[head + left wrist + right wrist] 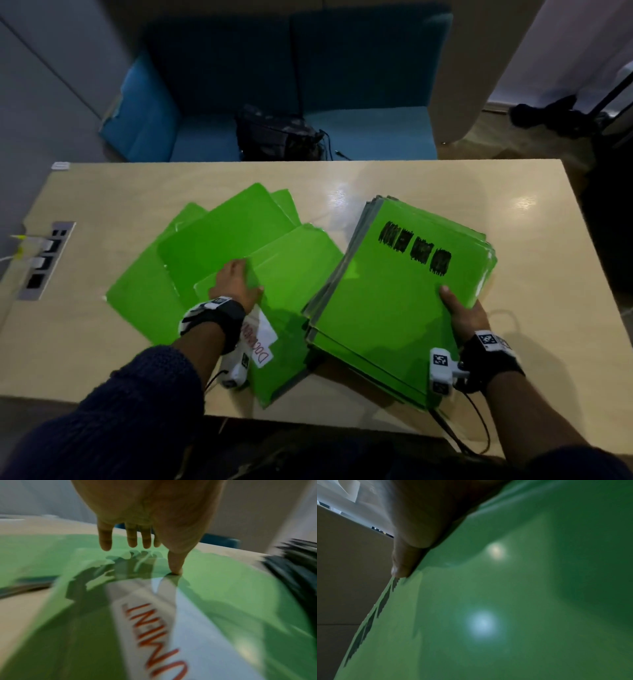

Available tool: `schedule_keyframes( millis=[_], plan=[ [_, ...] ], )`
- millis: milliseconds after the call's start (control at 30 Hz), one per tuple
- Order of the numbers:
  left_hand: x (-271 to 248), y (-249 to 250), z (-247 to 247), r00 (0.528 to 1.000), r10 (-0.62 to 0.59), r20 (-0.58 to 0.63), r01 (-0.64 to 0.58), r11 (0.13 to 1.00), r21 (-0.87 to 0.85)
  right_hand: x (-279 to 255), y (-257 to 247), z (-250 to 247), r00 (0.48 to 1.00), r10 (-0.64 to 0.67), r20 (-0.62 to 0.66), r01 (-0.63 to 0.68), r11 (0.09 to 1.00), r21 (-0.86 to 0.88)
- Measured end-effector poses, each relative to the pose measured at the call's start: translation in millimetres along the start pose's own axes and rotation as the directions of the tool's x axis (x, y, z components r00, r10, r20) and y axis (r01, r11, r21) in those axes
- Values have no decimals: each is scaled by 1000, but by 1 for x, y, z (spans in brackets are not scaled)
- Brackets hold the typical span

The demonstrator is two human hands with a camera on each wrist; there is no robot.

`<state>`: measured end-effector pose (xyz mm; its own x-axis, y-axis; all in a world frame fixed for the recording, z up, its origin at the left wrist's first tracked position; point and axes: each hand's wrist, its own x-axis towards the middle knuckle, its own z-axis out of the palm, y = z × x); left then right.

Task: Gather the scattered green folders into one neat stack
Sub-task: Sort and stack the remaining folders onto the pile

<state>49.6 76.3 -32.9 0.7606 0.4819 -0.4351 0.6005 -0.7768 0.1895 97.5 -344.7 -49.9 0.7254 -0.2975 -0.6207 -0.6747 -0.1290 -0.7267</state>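
Left hand (236, 284), fingers spread flat, touches a loose folder (274, 274) with its thumb. Right hand (462, 315) grips the stack (394, 291) at five o'clock; bare bench (445, 181) at twelve.

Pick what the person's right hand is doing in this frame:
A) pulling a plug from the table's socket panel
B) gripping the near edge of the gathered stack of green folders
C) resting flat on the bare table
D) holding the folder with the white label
B: in the head view the right hand holds the near edge of the stack of green folders, thumb on the top cover.
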Motion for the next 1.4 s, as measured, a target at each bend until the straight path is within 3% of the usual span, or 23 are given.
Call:
schedule_keyframes(
  millis=[100,233,333,400,600,733,800,867,1000,1067,1167,1267,1400],
  plan=[
    [-15,-40,5,968,-247,-40,237,956,-172,-3,-3,1,1000,-28,14,29,998,-58],
    [-28,-59,19,920,-389,-40,360,883,-302,-2,-1,0,999,-47,-11,45,990,-132],
    [-30,-54,21,860,-507,67,489,778,-394,0,1,0,999,-45,-2,44,981,-190],
    [-30,-55,20,837,-533,124,531,734,-424,2,0,-1,999,-34,-2,33,972,-231],
    [-41,-75,27,847,-496,189,503,636,-585,0,0,-1,999,-42,20,46,974,-222],
    [-22,-117,65,894,-352,279,449,717,-533,-2,-1,-1,999,-41,8,42,978,-203],
    [-37,-104,42,919,-275,283,390,747,-539,-3,-2,-1,999,-39,13,41,981,-188],
    [-51,-83,8,927,-282,248,375,725,-578,-7,-2,1,999,-32,17,34,985,-169],
    [-26,-67,-52,947,-310,78,280,684,-674,-10,1,2,999,-24,22,28,986,-162],
    [-11,-60,-88,957,-286,-52,177,713,-678,-11,1,4,999,-15,32,19,993,-115],
    [-2,-43,-149,927,-224,-302,16,825,-565,-11,1,3,999,-28,29,30,997,-66],
    [-9,-11,-219,916,28,-400,-217,875,-434,-5,9,4,999,17,30,-17,1000,-10],
    [-40,49,-296,842,447,-302,-522,817,-247,-12,3,4,999,23,34,-24,1000,4]
  ],
)
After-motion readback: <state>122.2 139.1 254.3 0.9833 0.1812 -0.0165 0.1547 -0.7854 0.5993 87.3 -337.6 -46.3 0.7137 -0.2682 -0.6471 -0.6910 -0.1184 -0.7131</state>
